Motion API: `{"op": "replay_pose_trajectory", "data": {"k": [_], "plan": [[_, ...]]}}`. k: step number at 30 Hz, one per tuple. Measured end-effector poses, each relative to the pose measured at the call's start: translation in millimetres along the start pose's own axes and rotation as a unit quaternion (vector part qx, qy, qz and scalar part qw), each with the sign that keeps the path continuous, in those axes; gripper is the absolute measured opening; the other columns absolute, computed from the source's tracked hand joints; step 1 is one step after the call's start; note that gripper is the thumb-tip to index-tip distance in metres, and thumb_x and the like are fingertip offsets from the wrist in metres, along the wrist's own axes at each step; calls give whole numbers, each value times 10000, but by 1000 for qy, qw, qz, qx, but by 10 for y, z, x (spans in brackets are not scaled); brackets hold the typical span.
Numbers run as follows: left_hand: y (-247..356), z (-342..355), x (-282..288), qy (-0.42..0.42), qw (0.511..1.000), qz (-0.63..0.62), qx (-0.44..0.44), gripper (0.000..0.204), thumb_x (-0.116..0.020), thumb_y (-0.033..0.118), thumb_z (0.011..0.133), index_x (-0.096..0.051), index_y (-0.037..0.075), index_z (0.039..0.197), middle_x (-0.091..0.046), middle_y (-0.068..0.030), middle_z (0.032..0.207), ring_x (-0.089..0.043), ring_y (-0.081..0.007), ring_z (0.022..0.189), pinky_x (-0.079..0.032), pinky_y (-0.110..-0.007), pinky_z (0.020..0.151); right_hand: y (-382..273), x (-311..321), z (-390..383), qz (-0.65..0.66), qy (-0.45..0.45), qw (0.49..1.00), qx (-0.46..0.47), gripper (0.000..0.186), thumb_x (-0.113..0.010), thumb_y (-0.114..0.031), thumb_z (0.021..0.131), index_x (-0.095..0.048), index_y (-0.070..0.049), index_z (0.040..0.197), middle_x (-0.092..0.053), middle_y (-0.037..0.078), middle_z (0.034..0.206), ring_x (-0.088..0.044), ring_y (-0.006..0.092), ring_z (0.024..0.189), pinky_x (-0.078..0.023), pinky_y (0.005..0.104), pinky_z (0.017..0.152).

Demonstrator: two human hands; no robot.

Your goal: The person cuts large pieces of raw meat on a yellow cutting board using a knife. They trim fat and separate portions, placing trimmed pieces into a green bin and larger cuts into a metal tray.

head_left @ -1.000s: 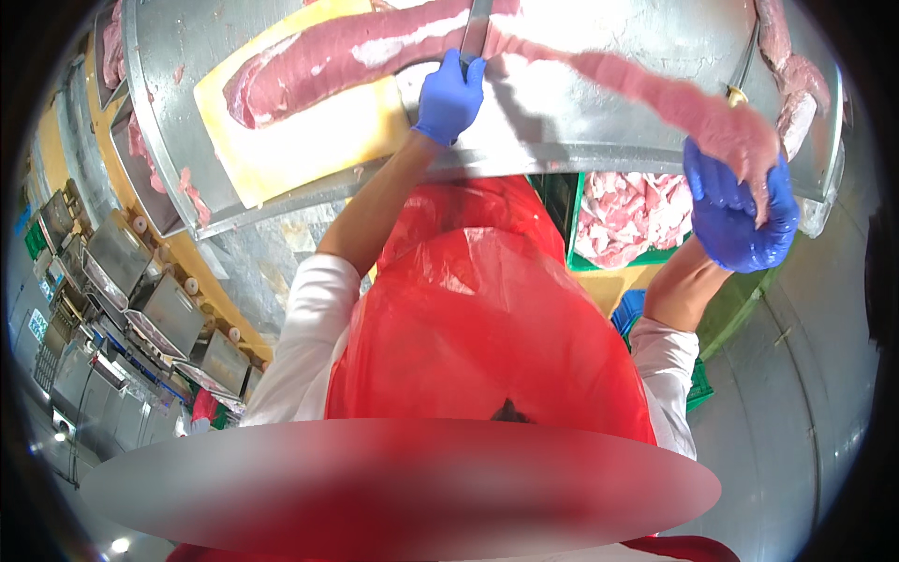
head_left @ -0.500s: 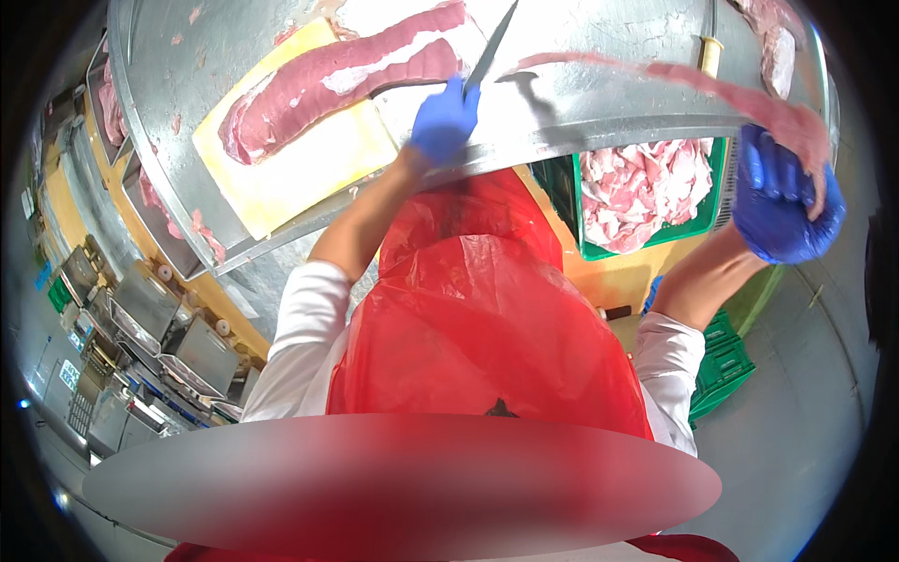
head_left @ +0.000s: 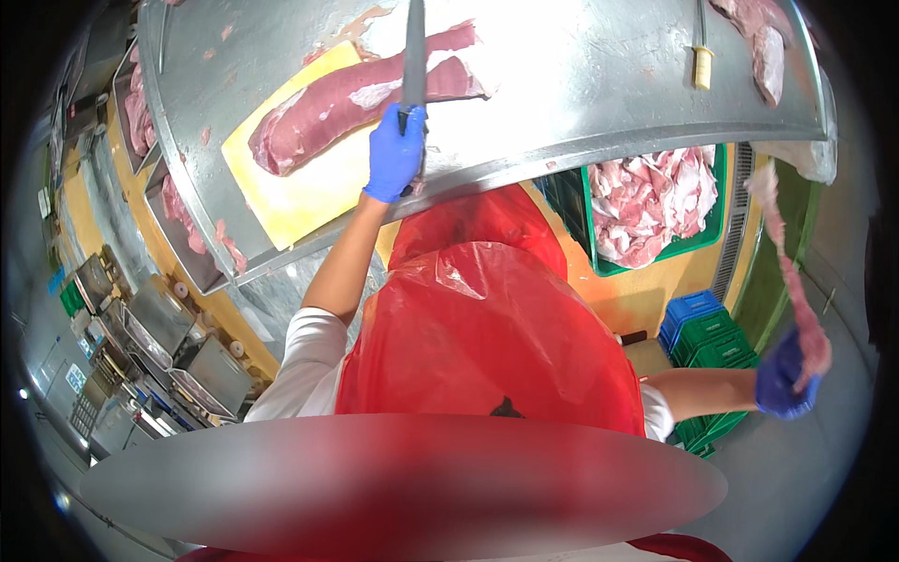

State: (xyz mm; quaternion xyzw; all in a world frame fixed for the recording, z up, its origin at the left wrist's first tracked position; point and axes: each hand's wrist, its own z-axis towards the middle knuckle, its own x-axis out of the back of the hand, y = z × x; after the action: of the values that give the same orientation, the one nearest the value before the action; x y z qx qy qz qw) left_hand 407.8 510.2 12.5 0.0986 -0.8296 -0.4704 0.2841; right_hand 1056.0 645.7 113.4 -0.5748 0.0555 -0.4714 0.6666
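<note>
Left hand (head_left: 395, 153), blue glove, fist wrapped tight on the handle of a knife (head_left: 413, 51). Blade points away from the body, lying over the near end of a long pink loin (head_left: 365, 98). Loin rests slantwise on a yellow board (head_left: 300, 192), which sits on the steel table (head_left: 581, 103).

Right hand (head_left: 785, 384), also blue-gloved, is swung out low to the right, well apart from the table. Fingers are clamped on the lower end of a thin meat strip (head_left: 796, 281). Strip stretches up from the glove toward the table's right corner; upper end is near a pale piece at the edge, contact cannot be told.

Red apron (head_left: 487, 328) fills the centre below the table edge. White sleeves show at both shoulders.

Green crate (head_left: 716, 201) under the table's right side, filled with pale pink trimmings. Stacked blue and green crates (head_left: 707, 337) lie on the floor near the right forearm. A second tool with a yellow handle (head_left: 702, 66) lies on the table at far right, beside more meat (head_left: 763, 47). Trays with meat scraps along the table's left edge.
</note>
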Motion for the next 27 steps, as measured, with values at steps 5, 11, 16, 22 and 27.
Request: {"op": "replay_pose_trajectory", "data": {"k": [5, 11, 16, 22, 27], "plan": [[-344, -74, 514, 84, 993, -80, -5, 248, -594, 277, 1003, -578, 35, 947, -595, -43, 675, -567, -112, 542, -461, -296, 508, 1489, -228, -1022, -182, -396, 882, -181, 218, -647, -221, 916, -645, -23, 1006, -692, 80, 957, -616, 192, 817, -496, 339, 742], [-515, -320, 823, 129, 986, -101, 39, 239, -563, 272, 1019, -568, 44, 949, -570, -22, 675, -556, -87, 544, -440, -270, 475, -728, -1861, -2446, -77, -619, 778, -72, 523, -673, -310, 943, -565, 40, 1318, -677, 188, 1190, -639, 253, 1120, -488, 363, 958], [-682, -81, 770, 72, 996, 14, 49, 314, -524, 320, 1025, -589, 18, 969, -638, -132, 693, -632, -228, 576, -482, -373, 553, -1996, -3247, -3611, 128, -614, 719, 300, 353, -736, -250, 842, -692, -80, 1149, -657, 151, 1153, -621, 308, 1110, -494, 393, 952], [-816, -126, 733, 80, 994, 81, 2, 338, -503, 321, 1021, -587, -6, 996, -679, -221, 802, -651, -420, 725, -497, -457, 671, -1898, -3992, -4115, 65, -566, 688, 449, 390, -744, -247, 812, -691, -118, 1176, -649, 129, 1203, -604, 324, 1120, -496, 416, 956], [-638, 202, 636, 84, 994, 68, 18, 319, -526, 309, 1000, -590, -4, 1001, -676, -249, 839, -676, -428, 812, -513, -477, 718, -1718, -4006, -4172, 119, -565, 700, 420, 367, -757, -265, 800, -716, -123, 1137, -668, 120, 1172, -615, 316, 1107, -490, 431, 964]]}}
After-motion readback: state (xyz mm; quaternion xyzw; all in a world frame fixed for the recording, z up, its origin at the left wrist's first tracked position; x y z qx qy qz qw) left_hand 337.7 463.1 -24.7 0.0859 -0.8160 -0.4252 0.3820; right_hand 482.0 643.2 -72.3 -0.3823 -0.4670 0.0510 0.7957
